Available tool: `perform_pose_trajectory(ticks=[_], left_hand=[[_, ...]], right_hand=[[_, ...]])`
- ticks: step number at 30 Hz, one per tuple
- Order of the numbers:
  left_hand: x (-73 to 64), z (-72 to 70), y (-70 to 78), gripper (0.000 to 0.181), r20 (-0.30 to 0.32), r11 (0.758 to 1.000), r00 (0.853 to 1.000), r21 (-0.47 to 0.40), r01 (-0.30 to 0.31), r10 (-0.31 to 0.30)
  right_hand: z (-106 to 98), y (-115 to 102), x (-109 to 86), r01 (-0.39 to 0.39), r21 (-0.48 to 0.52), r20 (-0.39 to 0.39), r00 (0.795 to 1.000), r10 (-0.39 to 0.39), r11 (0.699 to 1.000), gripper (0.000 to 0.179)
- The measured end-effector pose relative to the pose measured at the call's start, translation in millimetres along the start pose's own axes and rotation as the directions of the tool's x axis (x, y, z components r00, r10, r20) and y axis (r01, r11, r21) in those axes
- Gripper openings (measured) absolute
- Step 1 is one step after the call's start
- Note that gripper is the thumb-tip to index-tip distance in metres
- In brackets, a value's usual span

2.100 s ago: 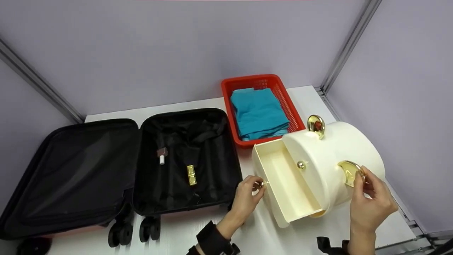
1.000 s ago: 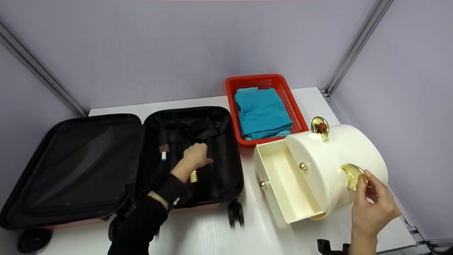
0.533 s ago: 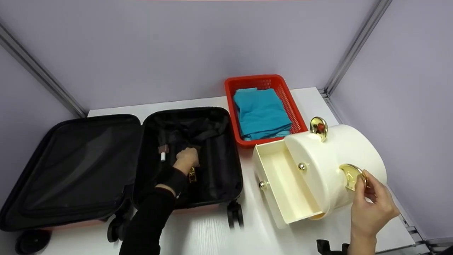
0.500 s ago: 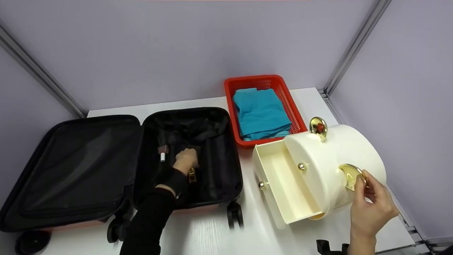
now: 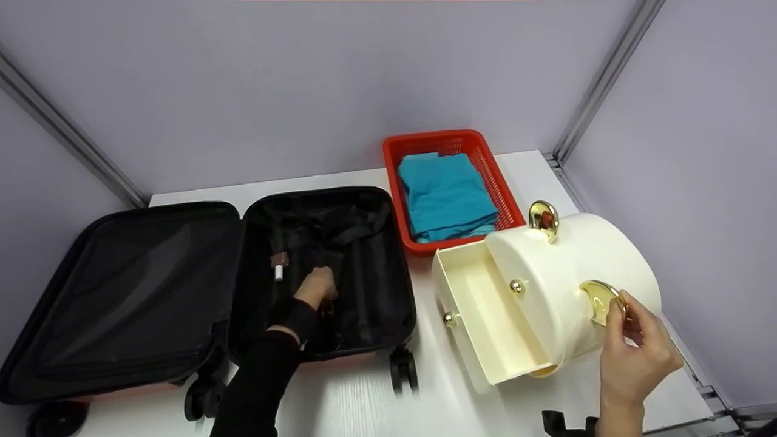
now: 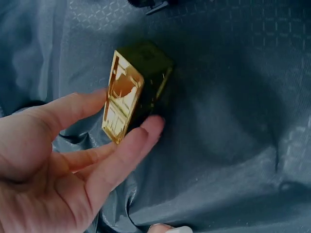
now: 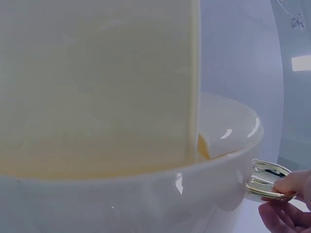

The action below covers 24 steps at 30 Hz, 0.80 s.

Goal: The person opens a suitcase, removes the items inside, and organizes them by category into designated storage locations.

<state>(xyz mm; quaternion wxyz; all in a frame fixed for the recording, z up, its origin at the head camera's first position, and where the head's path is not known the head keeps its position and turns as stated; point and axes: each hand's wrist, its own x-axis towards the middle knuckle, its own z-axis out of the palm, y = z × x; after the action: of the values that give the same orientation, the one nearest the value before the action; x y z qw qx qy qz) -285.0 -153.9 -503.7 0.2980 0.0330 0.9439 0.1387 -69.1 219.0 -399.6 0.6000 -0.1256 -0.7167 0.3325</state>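
Inside the right half of the open black suitcase, my left hand reaches down to a small gold rectangular case. The left wrist view has the thumb on one side of the case and fingers on the other, pinching it while it tilts. In the head view the hand partly covers it. Farther left in the suitcase lies a small brownish bottle with a white cap. My right hand pinches a gold crescent-shaped piece on the cream rounded storage box, whose lower drawer is pulled out.
A red basket with folded turquoise cloth stands behind, between suitcase and storage box. The suitcase's other half lies at left. Pale panels rise behind and at both sides of the white table.
My left hand has left the drawer knob, crossed left into the suitcase, then shifted slightly nearer and taken hold of the gold case. The right hand stays on the gold crescent.
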Motion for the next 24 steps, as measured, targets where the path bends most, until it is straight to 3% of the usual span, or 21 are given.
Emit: perform_pose_trajectory(ticks=[6,11,15,19,24], left_hand=[[-2.2,-2.5,0.8,0.036,-0.044,1.000,0.999,-0.004,-0.008,0.008],[-14.8,-10.2,8.8,0.026,-0.177,0.998,0.982,0.026,-0.060,0.064],[-31.6,-20.5,26.6,0.022,-0.283,0.993,0.952,0.064,-0.104,0.118],[-51.0,-34.0,49.0,0.025,-0.347,0.983,0.920,0.093,-0.158,0.181],[-75.9,-47.1,81.1,0.036,-0.421,0.953,0.854,0.125,-0.278,0.304]], right_hand=[[2.0,1.4,-0.8,-0.012,0.013,0.004,1.000,0.012,1.000,0.014],[2.3,3.7,-2.4,-0.006,0.022,-0.005,1.000,0.006,1.000,0.014],[2.4,6.2,-2.6,0.010,0.015,-0.005,1.000,-0.010,1.000,0.014],[2.8,7.9,-2.5,0.012,0.023,-0.008,1.000,-0.012,1.000,0.015],[2.4,10.7,-3.8,0.005,0.016,-0.008,1.000,-0.005,1.000,0.016]])
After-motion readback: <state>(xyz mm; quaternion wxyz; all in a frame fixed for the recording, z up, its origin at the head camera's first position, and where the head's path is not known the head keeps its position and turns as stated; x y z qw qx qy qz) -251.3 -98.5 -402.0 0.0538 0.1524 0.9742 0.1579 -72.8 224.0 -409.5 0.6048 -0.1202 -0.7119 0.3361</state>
